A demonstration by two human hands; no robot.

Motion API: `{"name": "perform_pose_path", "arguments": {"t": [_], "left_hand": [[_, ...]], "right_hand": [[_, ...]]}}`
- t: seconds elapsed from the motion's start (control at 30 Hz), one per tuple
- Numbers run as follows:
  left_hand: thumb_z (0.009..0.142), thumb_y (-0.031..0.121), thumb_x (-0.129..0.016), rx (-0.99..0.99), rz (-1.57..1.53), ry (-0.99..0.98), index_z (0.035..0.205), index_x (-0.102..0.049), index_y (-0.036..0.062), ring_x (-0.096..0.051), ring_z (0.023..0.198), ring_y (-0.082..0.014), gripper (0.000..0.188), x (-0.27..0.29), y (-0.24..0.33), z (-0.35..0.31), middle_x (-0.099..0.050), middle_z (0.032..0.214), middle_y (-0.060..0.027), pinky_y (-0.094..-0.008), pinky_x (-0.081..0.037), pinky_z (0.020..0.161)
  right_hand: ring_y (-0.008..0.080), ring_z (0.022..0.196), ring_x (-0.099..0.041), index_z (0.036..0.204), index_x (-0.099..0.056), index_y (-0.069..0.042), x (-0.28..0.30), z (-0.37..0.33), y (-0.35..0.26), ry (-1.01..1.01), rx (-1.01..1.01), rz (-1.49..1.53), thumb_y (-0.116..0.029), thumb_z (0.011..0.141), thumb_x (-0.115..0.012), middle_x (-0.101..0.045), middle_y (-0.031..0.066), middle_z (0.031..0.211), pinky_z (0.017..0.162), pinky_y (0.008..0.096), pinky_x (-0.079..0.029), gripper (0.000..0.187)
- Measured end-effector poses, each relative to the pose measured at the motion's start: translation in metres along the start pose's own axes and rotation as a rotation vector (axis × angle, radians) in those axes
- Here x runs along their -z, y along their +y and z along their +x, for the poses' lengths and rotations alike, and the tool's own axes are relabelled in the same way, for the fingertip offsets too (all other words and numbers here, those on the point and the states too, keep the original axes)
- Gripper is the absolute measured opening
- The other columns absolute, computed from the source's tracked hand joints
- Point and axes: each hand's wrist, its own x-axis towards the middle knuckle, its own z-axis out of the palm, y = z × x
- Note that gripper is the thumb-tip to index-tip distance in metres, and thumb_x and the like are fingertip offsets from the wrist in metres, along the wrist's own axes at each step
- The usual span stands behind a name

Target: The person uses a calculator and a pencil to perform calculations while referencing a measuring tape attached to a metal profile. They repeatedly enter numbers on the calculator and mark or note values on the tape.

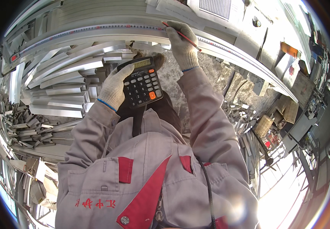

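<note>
My left hand (113,88), in a knitted off-white glove, is closed on a black calculator (140,87). The thumb lies over the top edge beside its display, and several grey keys and two orange ones face up. My right hand (183,46), gloved likewise, grips a thin red pencil (190,41) that slants across the fingers. That hand is at a long pale metal profile (107,37) in front of me. Along the profile runs a white measuring scale (128,26) with small marks, passing under or just beyond the right fingers; whether they press on it is hidden.
Stacked metal profiles (58,101) fill the left side below the bench edge, with short offcuts (31,131) nearer. White papers (178,13) lie beyond the right hand. An orange object (289,49) sits at the far right. Cardboard pieces (264,126) are lower right.
</note>
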Motion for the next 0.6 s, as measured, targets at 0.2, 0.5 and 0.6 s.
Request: {"name": "perform_pose_path", "arguments": {"t": [0.2,0.5,0.6], "left_hand": [[0.102,0.021,-0.085,-0.006,-0.001,-0.007,0.123,-0.079,0.006,-0.081,0.084,-0.0189,0.027,0.0,0.001,0.002,-0.083,0.106,-0.0083,-0.0357,-0.069,0.074],[0.102,0.019,-0.084,-0.005,-0.018,0.001,0.124,-0.077,0.0062,-0.081,0.084,-0.02,0.027,0.0,0.007,0.0,-0.082,0.105,-0.008,-0.0362,-0.07,0.073],[0.103,0.019,-0.083,0.005,-0.016,-0.002,0.125,-0.076,0.006,-0.082,0.083,-0.0209,0.027,-0.004,0.013,-0.004,-0.082,0.105,-0.0085,-0.0373,-0.072,0.071]], "right_hand": [[0.0178,0.099,-0.078,0.121,-0.083,-0.004,0.003,0.0,-0.001,-0.029,0.009,-0.033,-0.016,0.1,-0.08,-0.085,0.0112,0.11,0.093,0.0346,-0.062,0.024],[0.0163,0.101,-0.077,0.131,-0.078,-0.002,0.047,-0.058,-0.007,0.05,-0.078,0.19,-0.01,0.11,-0.066,-0.083,0.0111,0.113,0.092,0.0307,-0.062,0.025],[0.0158,0.096,-0.078,0.14,-0.074,-0.002,0.061,-0.091,-0.006,0.13,-0.239,0.186,-0.013,0.112,-0.066,-0.084,0.0128,0.115,0.086,0.0307,-0.062,0.031]]}}
